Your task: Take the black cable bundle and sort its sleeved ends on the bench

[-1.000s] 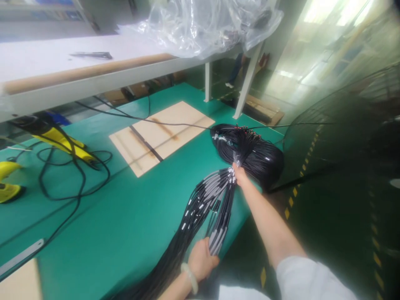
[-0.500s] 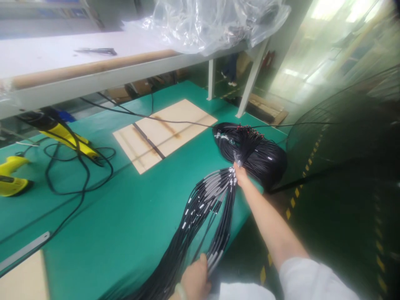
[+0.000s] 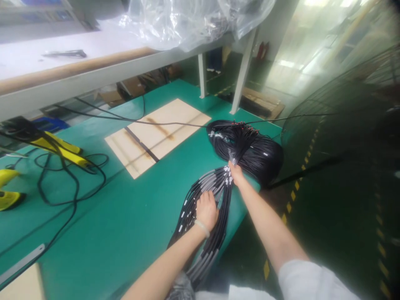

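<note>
A large coiled bundle of black cables (image 3: 246, 152) lies on the green mat at the table's near right, with small red-tipped ends along its top. My right hand (image 3: 236, 173) is shut around the gathered neck of the bundle, where a small clear plastic piece shows. From that grip, a fan of black cable strands (image 3: 215, 196) with grey and white sleeves spreads down towards me. My left hand (image 3: 206, 210), with a pale bangle at the wrist, lies on these strands and closes over them. The strands' lower ends go out of view at the bottom.
A wooden board (image 3: 156, 133) with a dark strip lies on the green mat (image 3: 103, 221). A loose black cable (image 3: 168, 123) crosses it. Yellow tools (image 3: 59, 146) with black cords sit at left, beneath a white shelf (image 3: 78, 71) holding clear plastic sheeting (image 3: 187, 21).
My left hand has moved up the strands from the bottom of the view, towards my right hand. My right hand stays on the bundle's neck, and the view has shifted slightly.
</note>
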